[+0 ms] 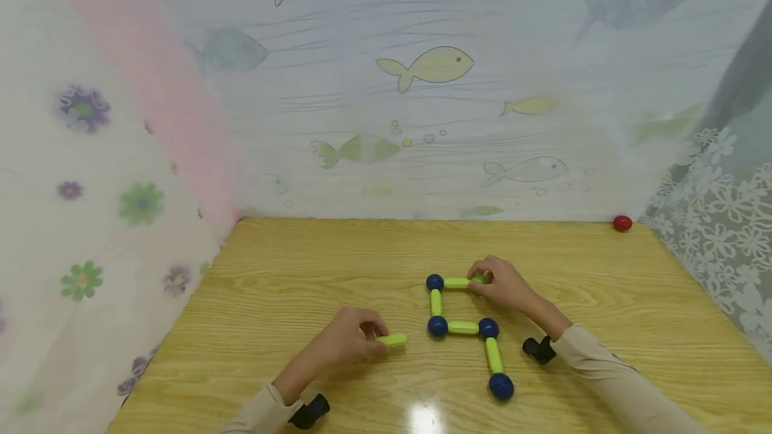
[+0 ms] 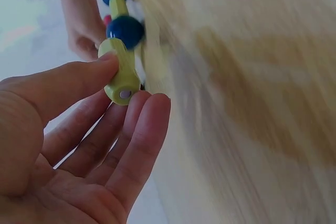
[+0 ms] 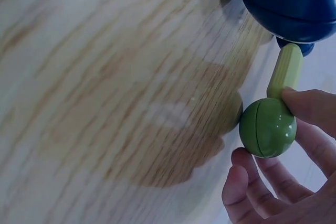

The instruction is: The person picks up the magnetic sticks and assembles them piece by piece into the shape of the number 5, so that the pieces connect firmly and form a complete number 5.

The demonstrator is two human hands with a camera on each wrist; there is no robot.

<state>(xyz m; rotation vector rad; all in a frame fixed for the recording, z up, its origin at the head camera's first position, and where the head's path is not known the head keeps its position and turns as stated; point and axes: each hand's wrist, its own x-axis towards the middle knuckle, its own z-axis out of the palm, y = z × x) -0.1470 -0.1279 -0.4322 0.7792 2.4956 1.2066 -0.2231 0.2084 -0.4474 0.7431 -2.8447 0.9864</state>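
Observation:
On the wooden table lies a figure of yellow-green sticks and dark blue balls. My left hand pinches a loose yellow-green stick just left of the figure; in the left wrist view the stick sits between thumb and fingers, its metal end showing. My right hand holds a green ball at the right end of the figure's top stick. A big blue ball is close above in the right wrist view.
A small red ball lies at the table's far right corner. Fish-patterned curtain hangs behind, flowered and lace curtains close the left and right sides. Bare table stretches left of the figure.

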